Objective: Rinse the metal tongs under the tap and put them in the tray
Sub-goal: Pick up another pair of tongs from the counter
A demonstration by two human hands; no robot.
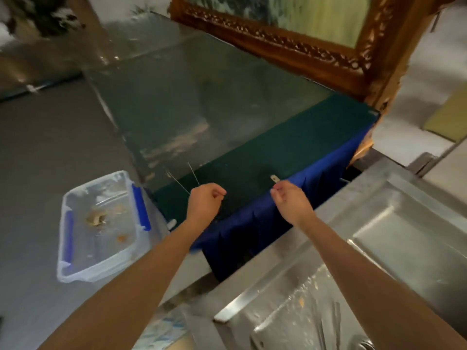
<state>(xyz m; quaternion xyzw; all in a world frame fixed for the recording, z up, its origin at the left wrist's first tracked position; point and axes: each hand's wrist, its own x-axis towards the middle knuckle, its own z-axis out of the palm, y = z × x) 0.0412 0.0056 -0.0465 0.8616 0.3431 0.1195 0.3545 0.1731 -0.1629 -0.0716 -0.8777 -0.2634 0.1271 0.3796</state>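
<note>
Metal tongs, as far as the blur allows, are the two thin bright prongs sticking out of the left hand. They run from its knuckles away from the person and off to its outer side, spread in a narrow V over the glass-topped table, so their long axis points away from where they must go next. That hand is closed around their near end, fingers curled under and thumb on top.

The right hand hovers well apart from the left one, at the same reach, with its fingers curled. A small metal tab lies just past its fingertips, and I cannot tell whether it pinches anything.

The steel sink lies behind the right hand, back toward the person under that forearm; no tap shows from here. I judge the left hand must swing the tongs across and back to reach it. The clear plastic tray with blue clips sits on the left hand's outer side, a little nearer the person, and looks easy for that hand to reach afterwards.
</note>
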